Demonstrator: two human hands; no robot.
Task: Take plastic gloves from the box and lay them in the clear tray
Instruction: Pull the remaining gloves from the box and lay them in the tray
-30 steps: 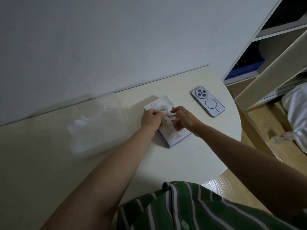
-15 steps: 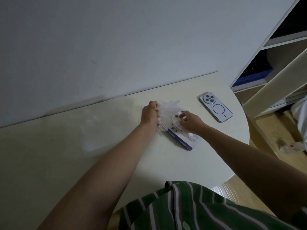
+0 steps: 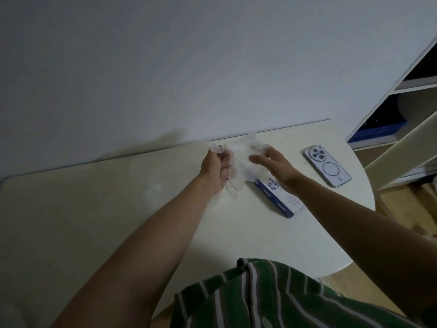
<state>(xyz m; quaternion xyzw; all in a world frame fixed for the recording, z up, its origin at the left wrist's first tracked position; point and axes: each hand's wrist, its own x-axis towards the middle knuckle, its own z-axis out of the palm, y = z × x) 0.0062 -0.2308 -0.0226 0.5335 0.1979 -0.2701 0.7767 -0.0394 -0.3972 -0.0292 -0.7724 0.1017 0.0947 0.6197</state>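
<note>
Clearly the glove (image 3: 238,162) is a wisp of a thing: thin, limp film, almost weightless, slippery and apt to cling to itself. I judge it best taken by the cuff edge and spread with both hands rather than bunched. It looks nearly see-through, crinkled, with a milky sheen, and its finger shapes hang down beside the left hand (image 3: 214,170).

It is held up above the table (image 3: 118,221), between the two hands and just over the far end of the box (image 3: 276,197). The left hand has its fingers curled round one side of the film, gripping it. The right hand (image 3: 275,165) has its fingers stretched out and loose, tips against the other side.

A faint pale smear left of the hands may be the clear tray (image 3: 153,188), though the blur leaves me unsure. A phone (image 3: 327,165) lies right of the box.
</note>
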